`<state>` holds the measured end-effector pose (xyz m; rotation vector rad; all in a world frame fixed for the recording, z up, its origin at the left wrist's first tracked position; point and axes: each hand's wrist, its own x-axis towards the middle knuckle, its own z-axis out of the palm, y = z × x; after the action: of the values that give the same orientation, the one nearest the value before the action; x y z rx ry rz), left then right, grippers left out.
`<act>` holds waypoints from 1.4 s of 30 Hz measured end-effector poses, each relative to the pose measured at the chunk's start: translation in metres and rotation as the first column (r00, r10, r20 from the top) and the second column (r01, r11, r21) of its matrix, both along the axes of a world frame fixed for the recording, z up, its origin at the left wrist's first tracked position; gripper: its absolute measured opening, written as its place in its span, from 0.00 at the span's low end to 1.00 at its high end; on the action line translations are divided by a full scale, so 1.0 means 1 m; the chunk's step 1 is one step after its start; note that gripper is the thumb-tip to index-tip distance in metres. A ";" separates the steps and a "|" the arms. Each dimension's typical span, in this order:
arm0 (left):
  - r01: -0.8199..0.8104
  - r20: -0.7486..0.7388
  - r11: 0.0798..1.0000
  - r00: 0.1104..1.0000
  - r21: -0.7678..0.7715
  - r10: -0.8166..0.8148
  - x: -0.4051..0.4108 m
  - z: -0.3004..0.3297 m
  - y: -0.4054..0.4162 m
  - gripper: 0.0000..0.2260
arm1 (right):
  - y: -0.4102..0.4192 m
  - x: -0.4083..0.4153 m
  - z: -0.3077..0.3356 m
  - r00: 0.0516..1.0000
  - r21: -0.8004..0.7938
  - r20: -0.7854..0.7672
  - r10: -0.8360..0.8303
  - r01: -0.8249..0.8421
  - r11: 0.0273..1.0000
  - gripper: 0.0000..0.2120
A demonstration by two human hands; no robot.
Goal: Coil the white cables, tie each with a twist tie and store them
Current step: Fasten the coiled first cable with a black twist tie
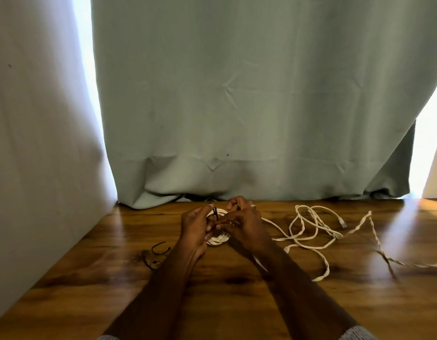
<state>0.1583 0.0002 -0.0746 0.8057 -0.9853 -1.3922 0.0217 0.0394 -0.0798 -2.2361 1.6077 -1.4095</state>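
**Inspector A:** Handling first: the small coil of white braided cable looks light and limp, with enough spring that the loops may splay if let go. I judge the best hold is across the bundled strands, pinching all loops together where the tie crosses.

**Inspector B:** Agreed. The thin black twist tie stands up at the far side of the coil; it should be pliable wire, stiff enough to keep a twist, best taken near its ends.

**A:** Grip state?

**B:** The left hand has its fingers curled round the coil's left side, thumb up by the tie. The right hand curls over the coil's right side, fingertips meeting at the tie; whether they actually pinch it I cannot tell.

**A:** Location and appearance?

**B:** The coil sits on the glossy brown wooden table, near its far edge below the pale green curtain. Cream-white, twisted texture, a few tight turns. A loose tangle of white cable sprawls to the right, uncoiled. Spare black ties lie left of the forearm.
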 end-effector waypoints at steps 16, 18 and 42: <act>0.065 -0.039 0.998 0.997 -0.025 -0.066 -0.001 0.005 0.009 0.12 | 0.005 0.014 0.003 0.988 -0.169 -0.082 -0.130 0.115 0.979 0.17; 0.085 -0.043 0.996 0.995 -0.033 -0.087 -0.002 0.007 0.008 0.12 | 0.005 0.016 0.002 0.995 -0.152 0.031 -0.099 0.103 0.983 0.14; 0.167 0.050 0.974 0.986 -0.155 -0.161 0.000 0.009 0.017 0.11 | 0.018 0.001 0.035 0.540 0.213 0.841 0.042 -0.402 0.890 0.10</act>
<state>0.1587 0.0170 -0.0652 0.6455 -1.1979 -1.4219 0.0230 0.0570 -0.0450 -1.1587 1.0543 -1.5234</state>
